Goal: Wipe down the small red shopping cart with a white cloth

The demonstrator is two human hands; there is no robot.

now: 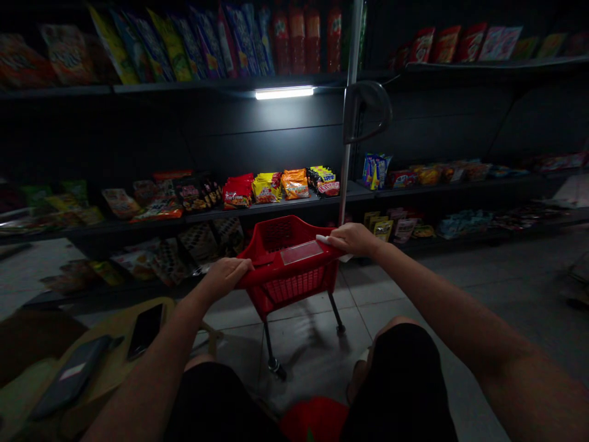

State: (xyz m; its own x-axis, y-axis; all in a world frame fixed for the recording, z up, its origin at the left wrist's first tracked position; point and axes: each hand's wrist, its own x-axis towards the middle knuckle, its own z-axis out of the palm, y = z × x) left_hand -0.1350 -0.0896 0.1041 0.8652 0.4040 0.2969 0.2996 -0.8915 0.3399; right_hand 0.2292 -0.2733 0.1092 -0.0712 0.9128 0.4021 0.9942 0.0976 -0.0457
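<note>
A red plastic shopping cart (301,283) stands on the tiled floor in front of me. My left hand (225,276) is closed over the left end of its handle bar, and my right hand (354,239) grips the right end. Something small and white (323,239) shows under the right hand's fingers; I cannot make out what it is. A pale label panel (302,252) sits on the bar between both hands. The part of the basket that I can see holds no goods; its floor is partly hidden.
Dark shelves (271,212) with snack packets (295,183) and bottles (297,40) face me. A metal pole (348,123) with a grey loop handle (386,113) rises behind the cart. On the left, a wooden stool (108,328) carries a phone (146,329) and a dark flat device (73,373).
</note>
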